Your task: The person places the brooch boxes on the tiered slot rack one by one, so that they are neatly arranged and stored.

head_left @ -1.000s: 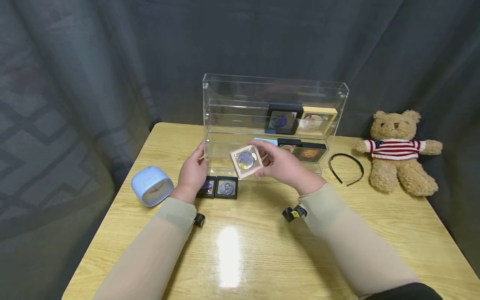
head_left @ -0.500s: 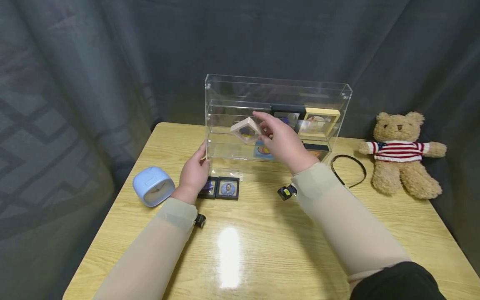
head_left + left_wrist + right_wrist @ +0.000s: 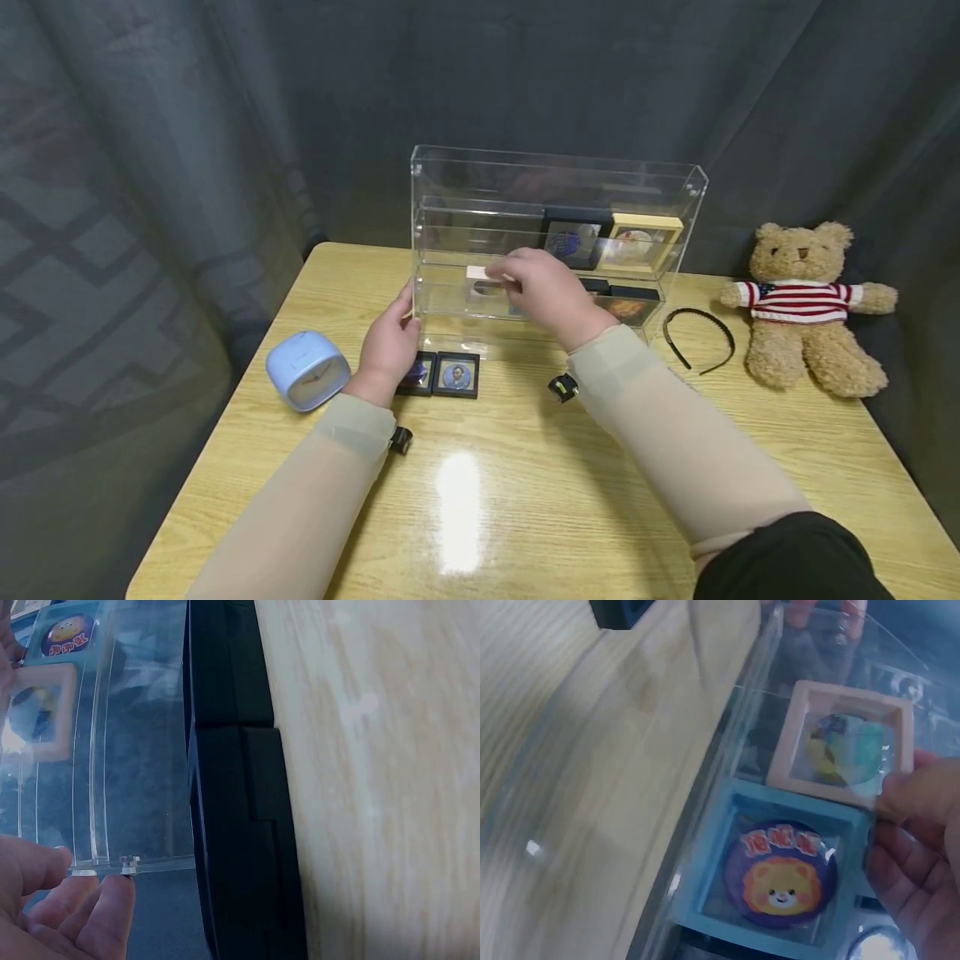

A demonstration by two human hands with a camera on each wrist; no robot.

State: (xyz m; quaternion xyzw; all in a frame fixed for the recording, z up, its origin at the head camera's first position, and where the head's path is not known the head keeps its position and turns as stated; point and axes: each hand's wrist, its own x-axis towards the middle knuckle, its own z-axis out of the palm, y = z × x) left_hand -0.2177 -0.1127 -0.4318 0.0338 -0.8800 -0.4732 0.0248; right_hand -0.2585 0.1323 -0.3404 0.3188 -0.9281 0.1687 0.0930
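A clear acrylic display rack [image 3: 555,167] stands upright on the table. My left hand [image 3: 388,343] grips its left side edge, thumb and fingers on either side in the left wrist view. With my right hand [image 3: 546,292] I pinch a pale pink square frame [image 3: 784,761] holding a round badge. It sits in the rack's lower row, right beside a light blue frame [image 3: 705,862] with a cartoon bear badge. My hand partly covers both in the head view. Dark frames [image 3: 632,307] stand farther right in that row. A black frame [image 3: 573,237] and a cream frame [image 3: 643,242] occupy the row above.
Two black framed badges [image 3: 456,377] lie before the rack's left end, one partly behind my left hand. A blue clock [image 3: 306,371] stands at left. At right are a black headband [image 3: 701,333] and a teddy bear [image 3: 798,304]. Dark curtains [image 3: 525,75] hang behind.
My right hand lifted the pink frame from in front of the rack, then lowered it into the lower row beside the blue frame. My left hand kept its grip on the rack.
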